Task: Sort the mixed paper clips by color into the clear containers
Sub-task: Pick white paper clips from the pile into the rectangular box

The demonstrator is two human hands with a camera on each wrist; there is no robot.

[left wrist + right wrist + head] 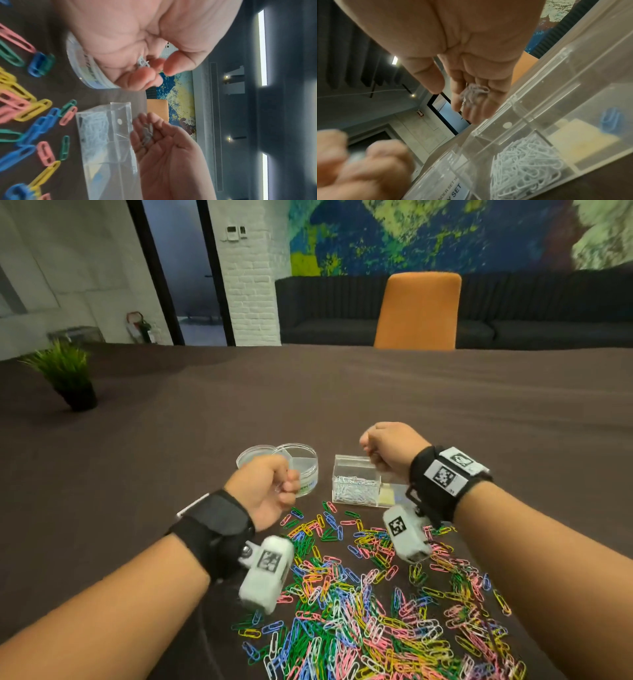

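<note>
A heap of mixed coloured paper clips (376,594) lies on the dark table in front of me. Behind it stands a clear rectangular box (356,484) with a mass of white clips (522,162) in its left compartment and a blue clip (609,119) in another. My right hand (371,455) hovers over the box's far edge. Its fingers are nearly straight, its thumb stands apart, and a blurred bunch of white clips (474,93) lies on the fingers. My left hand (289,484) pinches a few white clips (143,63) in front of the round divided container (301,463).
The round container's lid (253,457) lies just left of it. A small potted plant (68,374) stands far left on the table. An orange chair (418,309) stands beyond the far edge. Loose clips (39,119) reach up to the box's front.
</note>
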